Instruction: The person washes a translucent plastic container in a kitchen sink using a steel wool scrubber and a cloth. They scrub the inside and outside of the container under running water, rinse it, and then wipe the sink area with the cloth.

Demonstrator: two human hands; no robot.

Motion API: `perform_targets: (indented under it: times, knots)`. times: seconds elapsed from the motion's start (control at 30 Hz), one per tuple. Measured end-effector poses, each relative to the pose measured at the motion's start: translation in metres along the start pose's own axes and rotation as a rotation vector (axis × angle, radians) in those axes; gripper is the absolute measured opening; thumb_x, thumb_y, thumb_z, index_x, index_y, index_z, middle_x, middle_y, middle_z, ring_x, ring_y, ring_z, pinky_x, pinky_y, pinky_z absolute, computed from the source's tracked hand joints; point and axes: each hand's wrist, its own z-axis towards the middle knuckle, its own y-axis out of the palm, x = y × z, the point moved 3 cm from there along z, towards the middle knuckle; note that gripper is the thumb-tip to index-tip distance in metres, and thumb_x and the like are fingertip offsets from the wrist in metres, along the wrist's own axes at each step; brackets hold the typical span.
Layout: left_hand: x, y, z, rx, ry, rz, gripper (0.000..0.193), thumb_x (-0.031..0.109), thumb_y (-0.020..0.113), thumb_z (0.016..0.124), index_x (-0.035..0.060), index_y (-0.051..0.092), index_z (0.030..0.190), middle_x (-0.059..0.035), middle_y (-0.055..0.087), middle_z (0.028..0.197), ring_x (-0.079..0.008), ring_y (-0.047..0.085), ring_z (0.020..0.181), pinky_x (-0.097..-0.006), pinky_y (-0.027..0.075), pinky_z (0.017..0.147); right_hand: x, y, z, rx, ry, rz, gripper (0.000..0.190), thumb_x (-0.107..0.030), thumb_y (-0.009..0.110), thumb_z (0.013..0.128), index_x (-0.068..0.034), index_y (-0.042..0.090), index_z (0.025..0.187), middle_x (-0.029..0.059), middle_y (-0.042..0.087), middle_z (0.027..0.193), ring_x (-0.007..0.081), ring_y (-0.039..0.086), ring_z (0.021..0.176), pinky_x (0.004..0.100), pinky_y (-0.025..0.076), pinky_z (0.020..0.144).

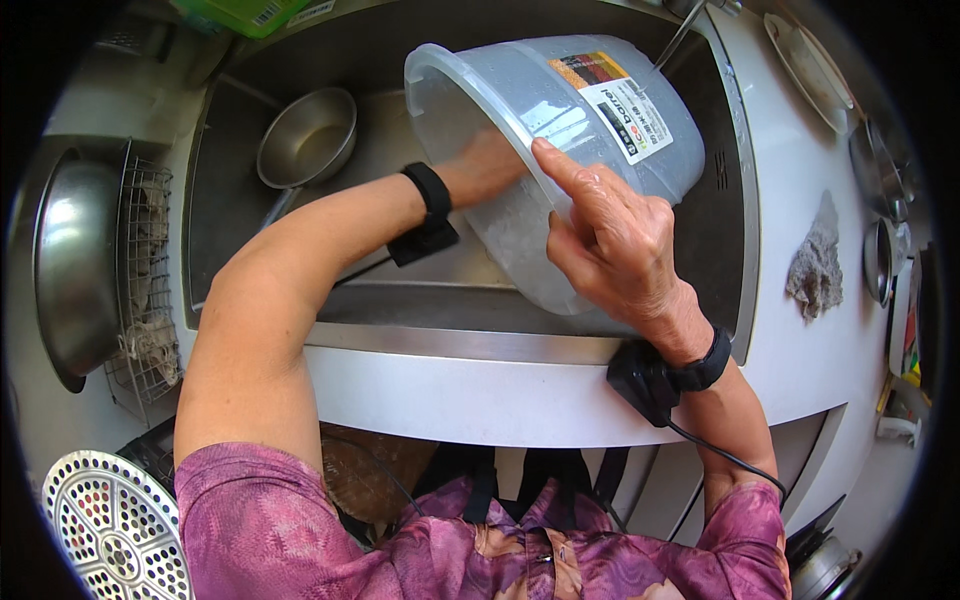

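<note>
A translucent plastic rice barrel (506, 247) lies tilted on its side in the stainless steel sink (420, 304), its mouth facing left. Water drops and a printed label (634, 124) show on its outer wall. My right hand (619, 236) grips the near side of the rim, index finger laid along the edge. Through the mouth reaches my left hand (487, 169), blurred, with its fingers hidden inside the barrel; whether it holds anything cannot be seen. To its left in the sink sits a metal ladle-like pan (307, 139) with a handle and some liquid.
A faucet (705, 7) is above the barrel's far side. A grey rag (816, 259) and plates (806, 71) lie on the right counter. At left stand a large steel basin (79, 270) and a wire rack (150, 277); a perforated steamer plate (116, 525) is lower left.
</note>
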Motion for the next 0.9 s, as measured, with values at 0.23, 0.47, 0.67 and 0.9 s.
perform_targets:
  times: [0.23,0.47,0.67,0.9]
  knots:
    - [-0.019,-0.001,-0.028,-0.072,-0.051,0.326,0.033,0.011,0.056,0.09,-0.0028,0.057,0.12,-0.0226,0.069,0.104,-0.0392,0.069,0.094,-0.0475,0.057,0.077,0.0,-0.002,0.001,-0.015,0.02,0.014,0.071,0.013,0.06,0.067,-0.003,0.06,0.136,0.0052,0.046,0.062,0.0142,0.046,0.049,0.0288,0.041,0.047]
    - [-0.034,-0.042,-0.03,-0.035,-0.01,0.667,0.029,0.007,0.058,0.087,-0.0071,0.057,0.112,-0.0301,0.067,0.099,-0.0411,0.07,0.091,-0.0487,0.057,0.072,-0.002,-0.001,0.002,-0.042,0.035,0.029,0.07,0.013,0.061,0.067,-0.003,0.061,0.136,0.0056,0.046,0.063,0.0146,0.046,0.05,0.0289,0.042,0.048]
    - [0.013,-0.02,-0.046,-0.423,-0.232,0.417,0.031,0.005,0.057,0.086,-0.003,0.058,0.116,-0.0265,0.069,0.104,-0.0407,0.069,0.093,-0.0489,0.057,0.071,0.002,-0.004,0.009,0.004,0.032,0.023,0.07,0.013,0.063,0.068,-0.004,0.062,0.135,0.0041,0.044,0.062,0.0122,0.043,0.049,0.0272,0.041,0.049]
    - [0.008,-0.033,-0.03,-0.426,-0.059,0.568,0.029,0.005,0.058,0.087,-0.0033,0.06,0.115,-0.0263,0.07,0.098,-0.0403,0.07,0.089,-0.0465,0.058,0.065,-0.002,-0.007,0.015,-0.013,0.058,0.02,0.068,0.013,0.063,0.069,-0.005,0.063,0.134,0.0015,0.04,0.059,0.0098,0.04,0.049,0.0256,0.039,0.049]
